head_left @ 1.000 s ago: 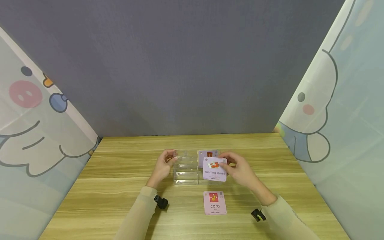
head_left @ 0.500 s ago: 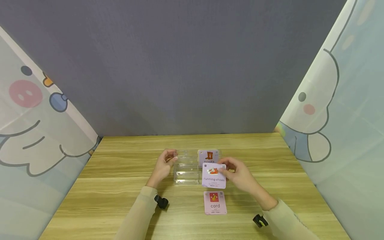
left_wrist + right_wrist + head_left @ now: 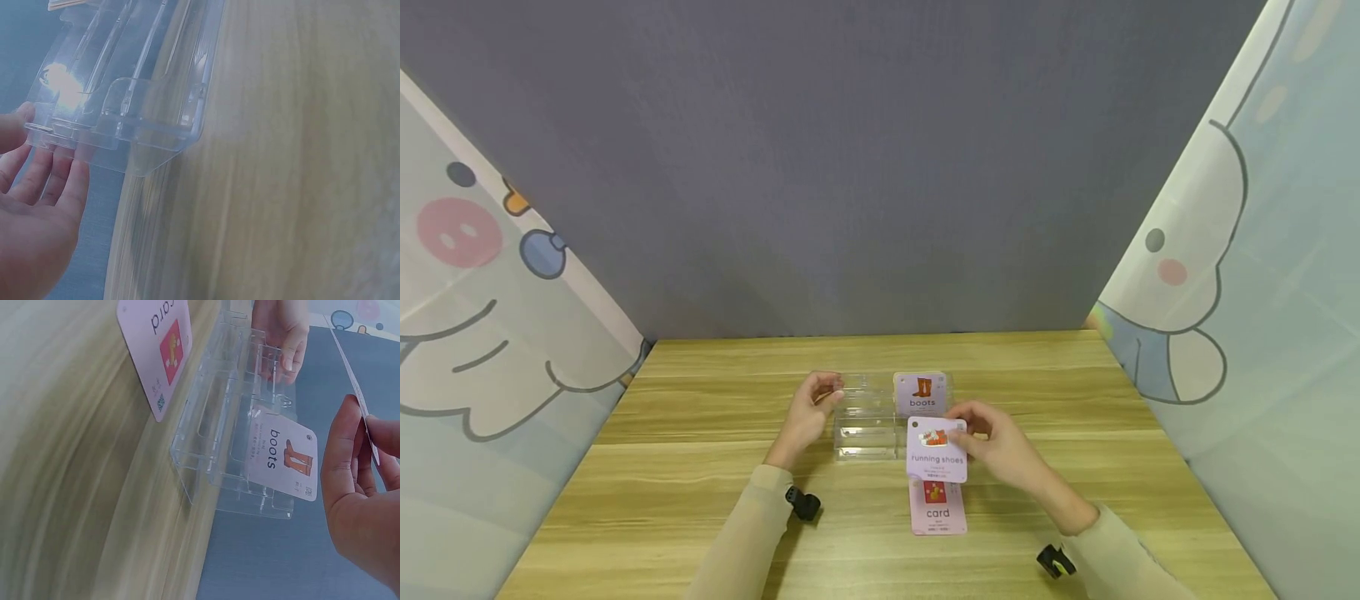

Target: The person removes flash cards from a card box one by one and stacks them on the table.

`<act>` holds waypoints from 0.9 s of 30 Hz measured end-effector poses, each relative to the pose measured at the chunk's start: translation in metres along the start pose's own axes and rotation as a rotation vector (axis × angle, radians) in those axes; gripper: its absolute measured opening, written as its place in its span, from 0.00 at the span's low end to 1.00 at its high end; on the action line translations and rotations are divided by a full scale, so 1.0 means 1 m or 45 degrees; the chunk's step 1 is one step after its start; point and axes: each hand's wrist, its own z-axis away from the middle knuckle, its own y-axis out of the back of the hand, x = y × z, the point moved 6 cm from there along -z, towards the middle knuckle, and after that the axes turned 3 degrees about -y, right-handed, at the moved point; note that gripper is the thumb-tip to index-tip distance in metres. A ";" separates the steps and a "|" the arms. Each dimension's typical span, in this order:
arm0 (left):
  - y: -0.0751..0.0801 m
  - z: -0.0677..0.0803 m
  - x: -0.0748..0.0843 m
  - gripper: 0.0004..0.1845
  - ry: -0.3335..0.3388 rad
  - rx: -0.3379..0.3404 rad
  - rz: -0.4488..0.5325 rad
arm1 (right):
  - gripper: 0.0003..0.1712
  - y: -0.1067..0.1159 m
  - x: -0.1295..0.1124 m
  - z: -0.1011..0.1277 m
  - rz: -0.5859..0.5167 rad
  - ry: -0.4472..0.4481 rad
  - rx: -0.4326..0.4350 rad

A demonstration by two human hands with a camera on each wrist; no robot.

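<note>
A clear plastic tiered card stand (image 3: 865, 432) is on the table, its left edge pinched by my left hand (image 3: 807, 417). In the left wrist view the thumb is above the plastic edge of the stand (image 3: 140, 119) and the fingers are beneath it. My right hand (image 3: 998, 446) pinches a "running shoes" flashcard (image 3: 938, 468) by its right side, in front of the stand. The right wrist view has this flashcard (image 3: 347, 370) almost edge-on, raised off the table. A "boots" flashcard (image 3: 917, 392) leans in the stand's upper right slot. Partly covered in the head view, a pink "card" flashcard (image 3: 938, 518) lies on the table.
The wooden table (image 3: 685, 467) reaches back to a grey wall panel (image 3: 880, 183). Cartoon-printed curtains (image 3: 1240, 350) hang at both sides. A black wrist camera (image 3: 1056, 562) sits at each sleeve.
My right hand has brought the running shoes flashcard down toward me, so it uncovers the boots flashcard and overlaps the top of the pink one. The left hand stays on the stand.
</note>
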 end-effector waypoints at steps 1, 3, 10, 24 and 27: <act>0.000 0.000 0.000 0.16 -0.001 0.002 0.001 | 0.13 0.000 0.000 0.000 -0.002 0.002 -0.005; 0.001 0.000 -0.001 0.16 -0.002 0.006 0.003 | 0.13 0.000 0.001 0.001 0.006 0.014 -0.009; 0.001 0.000 0.000 0.16 -0.010 0.013 -0.002 | 0.13 -0.001 0.007 0.006 0.027 0.011 -0.016; 0.000 0.000 0.000 0.16 -0.006 0.018 0.010 | 0.14 -0.009 0.018 0.012 -0.043 -0.079 -0.079; 0.000 0.000 0.000 0.16 -0.001 0.014 0.008 | 0.15 -0.010 0.019 0.013 -0.041 -0.083 -0.085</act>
